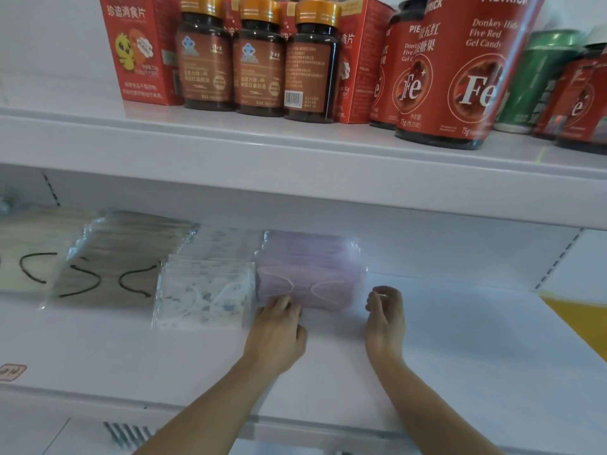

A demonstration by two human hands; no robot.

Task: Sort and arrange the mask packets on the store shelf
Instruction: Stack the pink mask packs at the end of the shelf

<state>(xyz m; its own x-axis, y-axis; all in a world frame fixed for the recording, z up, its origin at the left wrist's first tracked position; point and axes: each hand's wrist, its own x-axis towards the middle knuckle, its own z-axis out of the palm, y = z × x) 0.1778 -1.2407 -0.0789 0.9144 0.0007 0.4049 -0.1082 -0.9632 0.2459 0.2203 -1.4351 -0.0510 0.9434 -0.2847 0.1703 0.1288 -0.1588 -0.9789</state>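
Observation:
Four stacks of clear mask packets lie in a row on the lower white shelf. From the left: a pale yellow stack, a grey-brown stack, a white patterned stack and a lilac stack. My left hand lies at the lilac stack's front left corner, its fingertips touching the packet edge. My right hand hovers just off the stack's front right corner with fingers loosely curled and nothing in it.
The upper shelf overhangs the packets and carries brown bottles, red boxes and red Fe jars. A yellow surface shows at the right edge. Bare shelf lies right of the lilac stack.

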